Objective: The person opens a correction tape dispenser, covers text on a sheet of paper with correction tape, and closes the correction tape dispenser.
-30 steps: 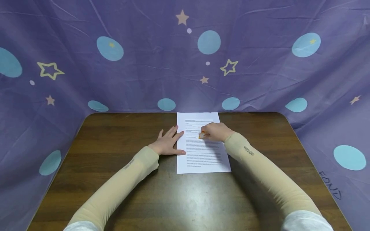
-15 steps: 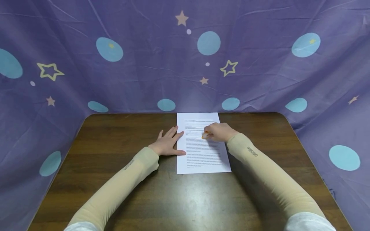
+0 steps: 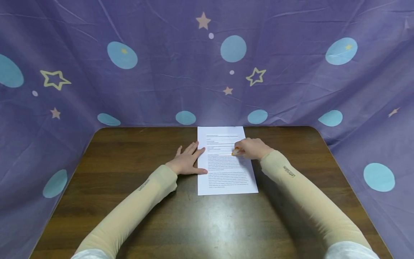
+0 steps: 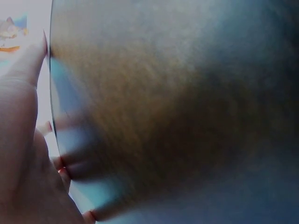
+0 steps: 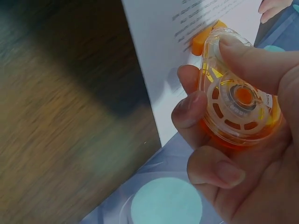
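Note:
A printed sheet of paper (image 3: 223, 181) lies on the table at its far edge. My left hand (image 3: 187, 162) rests flat with spread fingers at the sheet's left edge, thumb and fingertips on the paper. In my right hand (image 3: 255, 148) I grip a clear and orange correction tape (image 5: 240, 100), thumb along its top and fingers curled underneath. Its orange tip (image 5: 202, 41) points at the printed lines in the right wrist view; whether it touches the paper is hard to tell. From the head view, the hand hides most of the correction tape.
The brown wooden table (image 3: 136, 151) extends to both sides of the sheet and towards me. A purple curtain (image 3: 181, 54) with stars and blue dots hangs close behind the far edge and along both sides.
My right hand has slid to the right across the sheet with the correction tape, along a line of text. The left hand and the paper have stayed in place.

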`<state>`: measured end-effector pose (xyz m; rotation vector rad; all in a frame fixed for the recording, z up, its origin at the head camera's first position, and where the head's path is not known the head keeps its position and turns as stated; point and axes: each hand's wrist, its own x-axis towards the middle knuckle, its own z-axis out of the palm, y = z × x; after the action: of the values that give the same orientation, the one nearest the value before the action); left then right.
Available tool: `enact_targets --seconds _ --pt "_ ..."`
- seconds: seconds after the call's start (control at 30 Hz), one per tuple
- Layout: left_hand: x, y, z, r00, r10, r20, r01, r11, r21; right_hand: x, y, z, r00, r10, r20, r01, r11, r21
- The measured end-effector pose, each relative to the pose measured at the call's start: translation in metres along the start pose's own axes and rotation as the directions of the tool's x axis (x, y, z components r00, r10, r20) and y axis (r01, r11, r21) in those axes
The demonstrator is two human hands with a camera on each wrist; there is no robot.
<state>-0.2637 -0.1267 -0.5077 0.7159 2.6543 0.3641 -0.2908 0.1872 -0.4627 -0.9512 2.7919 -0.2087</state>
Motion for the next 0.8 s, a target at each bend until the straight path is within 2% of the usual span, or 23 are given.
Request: enact_targets --seconds 0.17,0.5,0.8 --pt "-0.009 0.011 -0.01 1.0 0.002 -0.009 -0.002 1.0 0.004 -0.006 0.006 -0.002 1.0 -0.017 -0.02 0.017 1.0 -0.001" --pt "0.0 0.002 0.0 1.0 0.0 -0.001 0.0 1.0 0.018 -0.016 0.017 -0.001 1.0 0.023 -0.015 -0.023 1.0 -0.002" --pt "-0.005 0.005 -0.005 1.0 0.011 -0.003 -0.011 1.0 0.0 -0.026 0.026 -0.002 0.997 0.067 -0.033 -0.067 0.998 0.003"
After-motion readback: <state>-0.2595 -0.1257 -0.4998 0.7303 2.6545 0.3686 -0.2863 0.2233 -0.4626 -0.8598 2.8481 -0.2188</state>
